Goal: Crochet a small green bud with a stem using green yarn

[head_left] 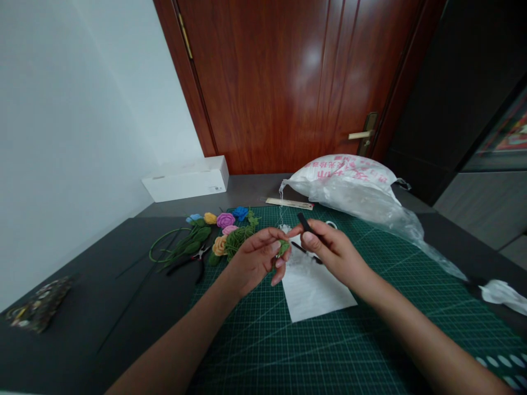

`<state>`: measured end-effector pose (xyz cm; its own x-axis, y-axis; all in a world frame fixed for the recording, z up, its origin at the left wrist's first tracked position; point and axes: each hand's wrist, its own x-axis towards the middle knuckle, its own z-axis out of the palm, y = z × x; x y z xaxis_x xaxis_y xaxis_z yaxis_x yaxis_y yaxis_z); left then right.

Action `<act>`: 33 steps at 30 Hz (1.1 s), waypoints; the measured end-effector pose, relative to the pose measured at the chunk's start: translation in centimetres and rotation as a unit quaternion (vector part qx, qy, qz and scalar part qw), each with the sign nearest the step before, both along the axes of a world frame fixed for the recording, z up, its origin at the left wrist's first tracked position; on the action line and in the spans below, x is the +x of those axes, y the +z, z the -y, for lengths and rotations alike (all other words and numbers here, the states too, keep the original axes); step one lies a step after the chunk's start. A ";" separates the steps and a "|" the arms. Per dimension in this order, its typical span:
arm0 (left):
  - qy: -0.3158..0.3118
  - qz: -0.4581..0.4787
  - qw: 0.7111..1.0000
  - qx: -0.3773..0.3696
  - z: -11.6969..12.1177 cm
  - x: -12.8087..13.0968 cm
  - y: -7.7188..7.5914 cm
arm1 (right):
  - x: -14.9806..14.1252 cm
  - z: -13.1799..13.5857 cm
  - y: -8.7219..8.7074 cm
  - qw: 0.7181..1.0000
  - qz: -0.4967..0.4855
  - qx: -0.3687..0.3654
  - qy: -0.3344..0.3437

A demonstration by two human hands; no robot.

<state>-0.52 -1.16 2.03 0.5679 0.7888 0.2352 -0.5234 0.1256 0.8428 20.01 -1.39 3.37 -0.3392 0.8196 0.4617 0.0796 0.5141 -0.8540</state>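
My left hand pinches a small green leaf-like piece between thumb and fingers, just above a white sheet of paper. My right hand is closed round a slim black tool whose end points up and away. The two hands nearly touch at the fingertips. A thin white thread runs up from the hands toward the plastic bag. Both hands hover over a green cutting mat.
A cluster of crocheted flowers with green stems and small pliers lies left of the mat. A white plastic bag, a wooden ruler and a white box sit behind. A dark beaded item lies at far left.
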 end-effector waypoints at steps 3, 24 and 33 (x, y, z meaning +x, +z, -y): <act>0.004 0.010 1.000 0.004 0.0 0.1 -0.3 | -0.5 0.2 -0.3 0.996 0.052 0.065 -0.027; -0.044 -0.046 0.988 0.143 0.2 -0.2 -0.5 | -1.1 0.2 -0.2 0.997 0.017 -0.053 0.057; 0.017 -0.039 0.988 0.146 0.1 -0.3 0.1 | -0.6 -0.6 0.0 0.979 -0.134 -0.155 -0.011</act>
<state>-0.84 -1.24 2.16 0.5685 0.7123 0.4116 -0.4546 -0.1449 0.8788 19.39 -0.82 3.37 -0.2201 0.9401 0.2603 -0.1613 0.2281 -0.9602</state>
